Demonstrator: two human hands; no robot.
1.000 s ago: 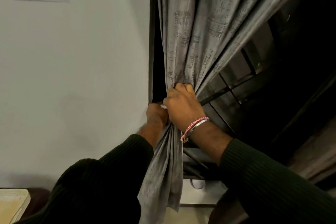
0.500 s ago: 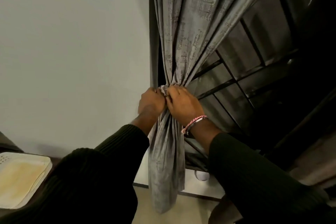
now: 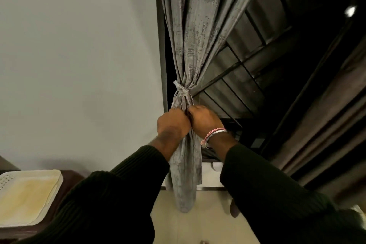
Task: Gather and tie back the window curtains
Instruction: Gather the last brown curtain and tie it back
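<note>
Gripping the gathered curtain [image 3: 184,156] at frame centre, the left hand [image 3: 173,123] and right hand [image 3: 205,120] have dropped just below the tie [image 3: 183,91], which now shows knotted around it; judged, only tidying remains.

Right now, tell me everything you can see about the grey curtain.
The curtain is grey cloth with a darker mottled, scratchy print and a slight sheen. It hangs in long folds at the left edge of a dark window, beside the pale wall. A tie of like cloth is knotted round it, pulling it into a narrow bunch. Below the knot the left hand and right hand grip the bunch, knuckles together. Beneath them it hangs loose, its rounded end hanging in front of the pale floor.
</note>
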